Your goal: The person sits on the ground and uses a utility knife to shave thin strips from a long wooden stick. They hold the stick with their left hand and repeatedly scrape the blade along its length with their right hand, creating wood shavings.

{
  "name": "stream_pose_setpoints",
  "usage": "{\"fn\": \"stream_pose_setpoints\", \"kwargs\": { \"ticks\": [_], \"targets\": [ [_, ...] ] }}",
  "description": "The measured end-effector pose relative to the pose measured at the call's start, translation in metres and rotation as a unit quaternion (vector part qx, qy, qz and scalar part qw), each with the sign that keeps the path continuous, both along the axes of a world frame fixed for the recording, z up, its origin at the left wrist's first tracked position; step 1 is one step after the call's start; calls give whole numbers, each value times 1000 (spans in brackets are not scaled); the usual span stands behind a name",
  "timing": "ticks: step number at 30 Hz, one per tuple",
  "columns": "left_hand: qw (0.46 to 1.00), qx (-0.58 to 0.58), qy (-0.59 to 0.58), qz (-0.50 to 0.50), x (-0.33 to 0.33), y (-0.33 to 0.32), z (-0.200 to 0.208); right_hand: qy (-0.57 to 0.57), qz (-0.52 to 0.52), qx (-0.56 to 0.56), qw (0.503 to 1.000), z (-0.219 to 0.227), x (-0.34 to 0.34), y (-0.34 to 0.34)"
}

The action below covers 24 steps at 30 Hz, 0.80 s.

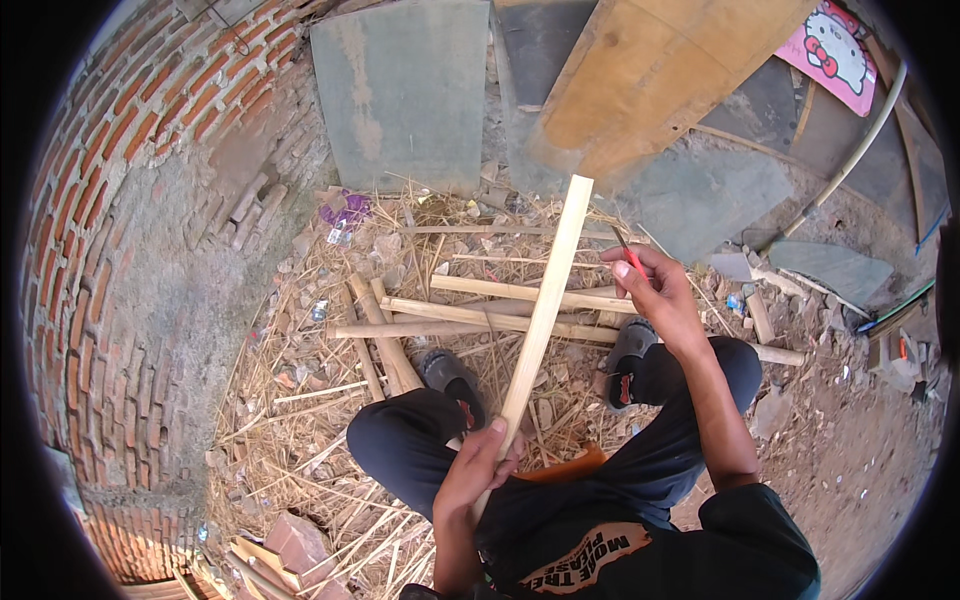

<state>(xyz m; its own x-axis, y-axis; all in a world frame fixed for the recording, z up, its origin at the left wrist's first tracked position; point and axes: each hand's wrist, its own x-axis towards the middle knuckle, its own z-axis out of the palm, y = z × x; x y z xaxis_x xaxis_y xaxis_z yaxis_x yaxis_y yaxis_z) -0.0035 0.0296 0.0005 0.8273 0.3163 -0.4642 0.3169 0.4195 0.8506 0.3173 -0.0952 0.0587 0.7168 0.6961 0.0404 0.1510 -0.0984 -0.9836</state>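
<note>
A long, pale split bamboo strip [545, 310] slants up and away from my lap, its far end near the leaning boards. My left hand [480, 462] is closed around its lower part, between my knees. To the right of the strip, my right hand [662, 298] grips a small knife [636, 264] by its red handle. The thin dark blade points up and left, apart from the strip. Some of the right fingers are hidden behind the thumb and handle.
Several bamboo pieces [470, 327] lie crossed beyond my feet, over straw-like shavings and rubble. A brick wall [120, 250] rises at left. Grey panels [400, 100] and a brown board [670, 80] lean at the back. A brick [298, 548] and wood pieces lie at lower left.
</note>
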Motion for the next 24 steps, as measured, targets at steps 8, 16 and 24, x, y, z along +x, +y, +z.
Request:
{"fn": "stream_pose_setpoints", "kwargs": {
  "ticks": [8,16,24],
  "targets": [
    [997,-57,-25,-55,23,3,1,194,-17,131,972,-13,-29,13],
    [992,-76,-53,-85,25,8,-12,162,-41,88,982,-12,-33,23],
    [983,17,-161,-83,13,6,-21,200,-97,175,959,1,-31,14]
  ]
}}
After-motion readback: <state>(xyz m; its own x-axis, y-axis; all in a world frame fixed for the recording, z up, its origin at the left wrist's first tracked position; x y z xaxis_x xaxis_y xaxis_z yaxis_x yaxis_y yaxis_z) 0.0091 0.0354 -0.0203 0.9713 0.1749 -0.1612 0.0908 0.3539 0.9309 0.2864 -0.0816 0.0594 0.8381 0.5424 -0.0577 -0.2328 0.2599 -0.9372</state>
